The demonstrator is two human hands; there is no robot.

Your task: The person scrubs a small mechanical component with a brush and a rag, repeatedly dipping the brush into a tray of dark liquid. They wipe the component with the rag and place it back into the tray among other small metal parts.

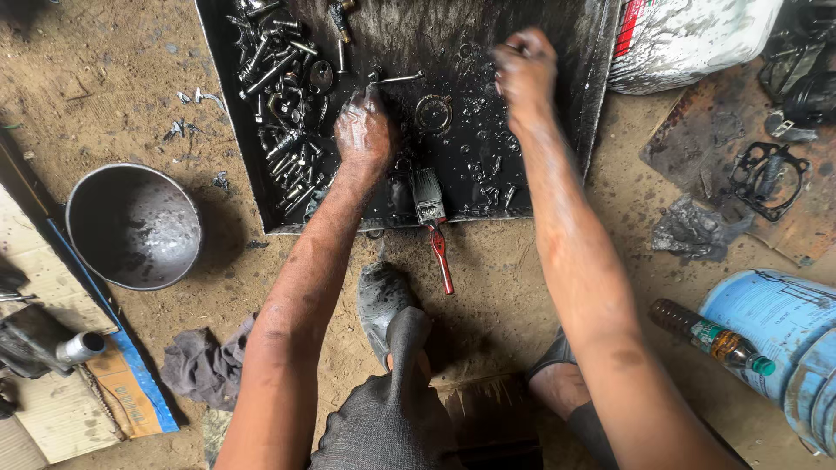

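A tray (601, 87) lies on the ground ahead of the person. Loose bolts (283, 113) heaped along the tray's left side. Left hand (364, 130) rests in the tray near its middle; right hand (524, 70) toward the right edge, further back. A ring part (433, 113) lies between the hands. A brush (431, 218) lies across the tray's near edge. A bowl (133, 226) sits left of the tray; a rag (205, 365) nearer than the bowl. A gasket (768, 178) lies right of the tray, a bottle (710, 338) nearer on the right.
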